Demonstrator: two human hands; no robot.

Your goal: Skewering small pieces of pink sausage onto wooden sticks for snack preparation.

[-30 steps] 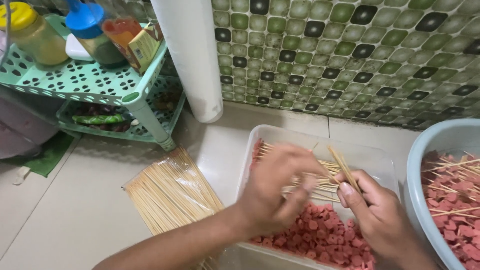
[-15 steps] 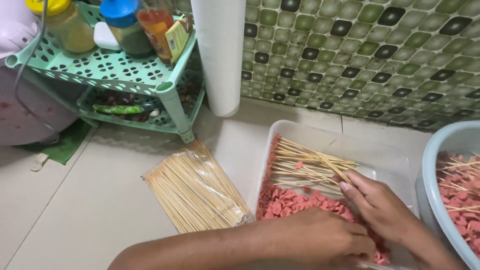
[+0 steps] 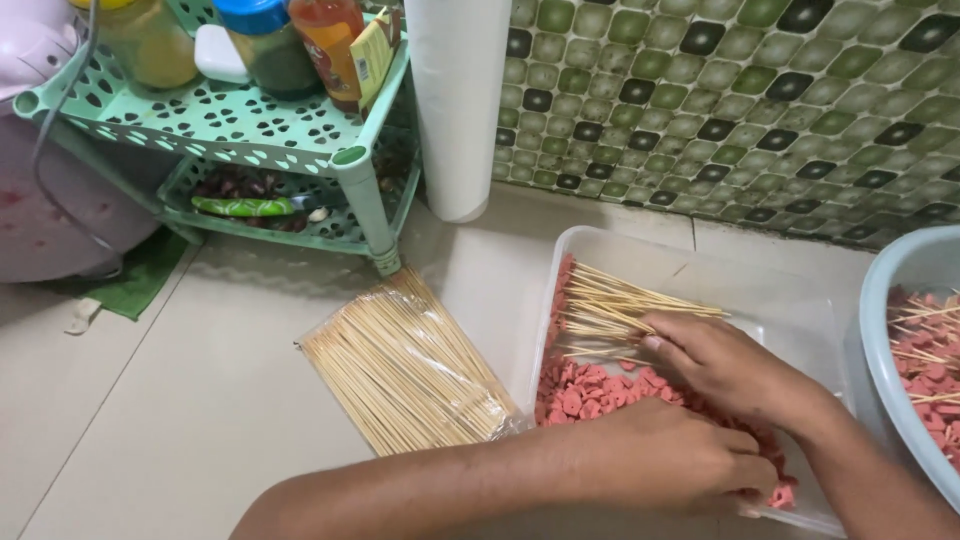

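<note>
A clear plastic tub [image 3: 800,300] on the tiled floor holds pink sausage slices [image 3: 585,385] and a pile of loaded wooden skewers [image 3: 610,305] at its far left. My left hand [image 3: 670,460] reaches across from the lower left, with its fingers curled down into the slices at the tub's near side. My right hand [image 3: 725,365] lies palm down on the slices just behind it, and its fingertips touch the skewer ends. Whatever is under its palm is hidden.
A plastic-wrapped bundle of bare skewers [image 3: 405,370] lies left of the tub. A pale blue basin [image 3: 885,300] with finished skewers stands at the right edge. A green rack [image 3: 365,195] with jars, a white paper roll [image 3: 455,100] and a tiled wall lie behind.
My left hand came down from the skewer pile to the slices at the tub's near side. My right hand lowered its skewer and now rests flat. The view shifted right and closer.
</note>
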